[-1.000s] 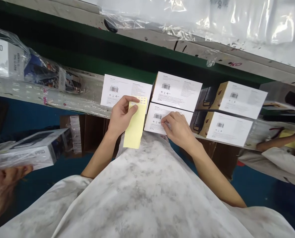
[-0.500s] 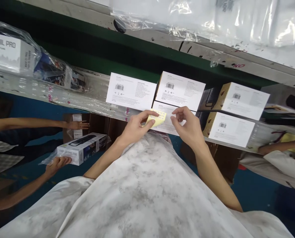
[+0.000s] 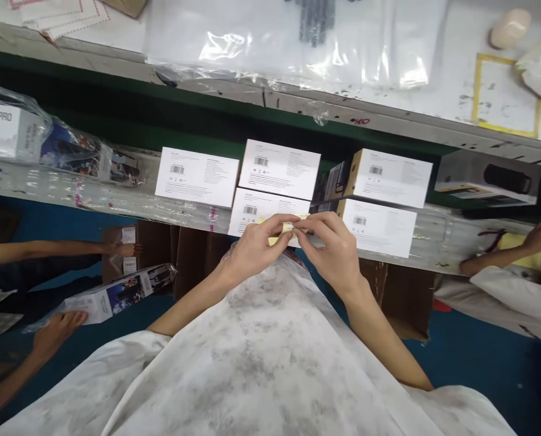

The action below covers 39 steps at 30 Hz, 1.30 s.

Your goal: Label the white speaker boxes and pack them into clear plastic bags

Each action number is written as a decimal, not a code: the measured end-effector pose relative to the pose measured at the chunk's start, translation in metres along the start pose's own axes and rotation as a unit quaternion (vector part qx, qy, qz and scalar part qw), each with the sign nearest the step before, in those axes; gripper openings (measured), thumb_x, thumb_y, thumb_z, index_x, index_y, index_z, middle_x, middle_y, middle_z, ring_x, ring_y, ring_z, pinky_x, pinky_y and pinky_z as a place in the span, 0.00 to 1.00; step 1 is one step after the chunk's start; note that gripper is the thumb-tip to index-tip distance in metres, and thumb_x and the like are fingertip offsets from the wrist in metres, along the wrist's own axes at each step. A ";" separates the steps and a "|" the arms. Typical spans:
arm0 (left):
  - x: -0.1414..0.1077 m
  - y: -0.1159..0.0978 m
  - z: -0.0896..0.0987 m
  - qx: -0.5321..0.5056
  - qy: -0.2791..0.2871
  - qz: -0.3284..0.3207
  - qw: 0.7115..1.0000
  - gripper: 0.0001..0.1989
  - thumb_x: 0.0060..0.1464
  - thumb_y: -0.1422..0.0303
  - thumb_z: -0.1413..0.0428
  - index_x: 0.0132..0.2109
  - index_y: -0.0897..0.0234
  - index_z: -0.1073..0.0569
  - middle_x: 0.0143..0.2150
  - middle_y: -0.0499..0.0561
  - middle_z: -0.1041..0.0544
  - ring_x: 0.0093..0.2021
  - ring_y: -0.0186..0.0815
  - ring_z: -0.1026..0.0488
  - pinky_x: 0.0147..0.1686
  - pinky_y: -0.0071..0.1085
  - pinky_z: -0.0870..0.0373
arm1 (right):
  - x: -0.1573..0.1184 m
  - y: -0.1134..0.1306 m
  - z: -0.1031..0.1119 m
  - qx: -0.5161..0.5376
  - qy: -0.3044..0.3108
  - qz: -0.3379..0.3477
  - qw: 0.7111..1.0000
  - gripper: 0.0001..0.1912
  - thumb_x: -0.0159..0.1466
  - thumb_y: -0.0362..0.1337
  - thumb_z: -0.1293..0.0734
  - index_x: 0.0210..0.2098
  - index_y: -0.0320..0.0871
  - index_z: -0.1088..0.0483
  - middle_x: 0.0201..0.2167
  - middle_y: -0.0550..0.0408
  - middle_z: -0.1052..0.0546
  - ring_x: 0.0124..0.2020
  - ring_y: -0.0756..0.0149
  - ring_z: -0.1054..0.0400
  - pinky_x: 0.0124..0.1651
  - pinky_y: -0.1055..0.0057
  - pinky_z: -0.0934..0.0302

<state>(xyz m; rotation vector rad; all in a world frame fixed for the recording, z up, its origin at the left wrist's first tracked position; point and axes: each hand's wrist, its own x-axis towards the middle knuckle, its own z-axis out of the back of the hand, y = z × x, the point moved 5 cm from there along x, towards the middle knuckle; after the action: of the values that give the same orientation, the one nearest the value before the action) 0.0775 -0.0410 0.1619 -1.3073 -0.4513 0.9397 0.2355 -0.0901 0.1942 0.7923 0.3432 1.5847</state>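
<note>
A yellow sheet of small labels [image 3: 288, 227] is bent between my two hands, just in front of a white box [image 3: 252, 203]. My left hand [image 3: 257, 249] grips the sheet between thumb and fingers. The thumb and index finger of my right hand [image 3: 334, 251] are pinched at the sheet's curled edge; whether a single label is between them is too small to tell. A second white box [image 3: 280, 166] rests behind the first, its printed barcode side facing up. Another white box [image 3: 197, 175] lies to the left of this pair.
Two more barcoded boxes [image 3: 391, 178] [image 3: 379, 227] lie to the right on the bench. Bagged boxes [image 3: 6, 136] are at left. Plastic bags [image 3: 292, 48] cover the upper shelf. A co-worker's hand [image 3: 54, 333] holds a bagged box [image 3: 111, 297]; another person [image 3: 515, 297] is at right.
My right hand has moved in to the label sheet and pinched its edge; the sheet is now curled. The view has shifted right. At left the co-worker's box has tilted.
</note>
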 end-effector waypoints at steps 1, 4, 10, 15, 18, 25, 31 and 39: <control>0.001 -0.004 -0.009 0.001 0.004 0.006 1.000 0.16 0.69 0.62 0.45 0.60 0.55 0.22 0.41 0.48 0.14 0.44 0.41 0.16 0.47 0.34 0.22 | -0.004 -0.004 0.006 -0.021 -0.005 0.012 1.000 0.04 0.73 0.35 0.32 0.43 0.49 0.23 0.39 0.49 0.20 0.41 0.56 0.25 0.43 0.57 0.32; 0.006 -0.014 -0.034 -0.017 0.020 0.040 0.999 0.16 0.68 0.64 0.44 0.60 0.55 0.23 0.42 0.47 0.13 0.44 0.41 0.15 0.47 0.35 0.21 | -0.015 -0.018 0.023 -0.072 0.003 0.028 0.997 0.06 0.73 0.34 0.33 0.40 0.49 0.25 0.39 0.50 0.19 0.39 0.57 0.26 0.40 0.58 0.37; 0.017 -0.023 -0.081 -0.094 0.046 0.094 0.990 0.16 0.65 0.63 0.41 0.58 0.59 0.22 0.41 0.51 0.13 0.42 0.42 0.16 0.40 0.35 0.20 | -0.033 -0.054 0.049 -0.094 0.031 0.039 0.994 0.09 0.71 0.32 0.35 0.35 0.49 0.28 0.36 0.52 0.18 0.35 0.59 0.28 0.37 0.59 0.43; 0.024 -0.022 -0.112 -0.149 0.066 0.131 0.978 0.17 0.63 0.65 0.41 0.58 0.61 0.21 0.42 0.53 0.14 0.39 0.41 0.16 0.36 0.32 0.22 | -0.046 -0.076 0.058 -0.073 0.049 0.025 0.996 0.09 0.70 0.32 0.36 0.34 0.48 0.29 0.35 0.52 0.19 0.35 0.59 0.27 0.37 0.60 0.41; 0.027 -0.023 -0.123 -0.164 0.070 0.141 0.974 0.18 0.61 0.67 0.40 0.58 0.61 0.21 0.41 0.54 0.14 0.41 0.43 0.16 0.40 0.35 0.20 | -0.051 -0.086 0.074 0.027 0.055 0.003 0.998 0.06 0.70 0.33 0.35 0.35 0.47 0.29 0.35 0.52 0.21 0.35 0.60 0.27 0.39 0.60 0.35; 0.038 -0.010 -0.091 -0.133 -0.073 0.122 0.981 0.18 0.58 0.65 0.38 0.55 0.64 0.20 0.46 0.58 0.14 0.43 0.43 0.16 0.37 0.31 0.22 | -0.052 -0.142 0.115 0.071 0.184 -0.139 0.971 0.05 0.73 0.38 0.36 0.42 0.47 0.29 0.41 0.50 0.23 0.42 0.56 0.29 0.42 0.59 0.34; 0.036 0.003 -0.062 -0.086 -0.156 0.109 0.978 0.16 0.58 0.66 0.38 0.52 0.64 0.18 0.40 0.54 0.14 0.40 0.41 0.19 0.34 0.28 0.26 | -0.051 -0.160 0.093 -0.054 0.261 -0.060 0.962 0.08 0.74 0.35 0.42 0.41 0.44 0.32 0.41 0.44 0.26 0.43 0.51 0.34 0.48 0.52 0.38; 0.034 0.005 -0.073 -0.117 -0.148 0.148 0.971 0.18 0.57 0.65 0.37 0.53 0.64 0.19 0.43 0.54 0.14 0.44 0.42 0.18 0.36 0.29 0.23 | -0.046 -0.164 0.089 -0.106 0.270 -0.063 0.955 0.11 0.75 0.35 0.44 0.42 0.43 0.31 0.43 0.42 0.25 0.43 0.50 0.34 0.47 0.53 0.40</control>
<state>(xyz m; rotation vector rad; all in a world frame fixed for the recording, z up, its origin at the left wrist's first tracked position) 0.1499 -0.0589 0.1316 -1.4798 -0.6227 1.3745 0.4172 -0.1233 0.1405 0.1556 0.5917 1.6654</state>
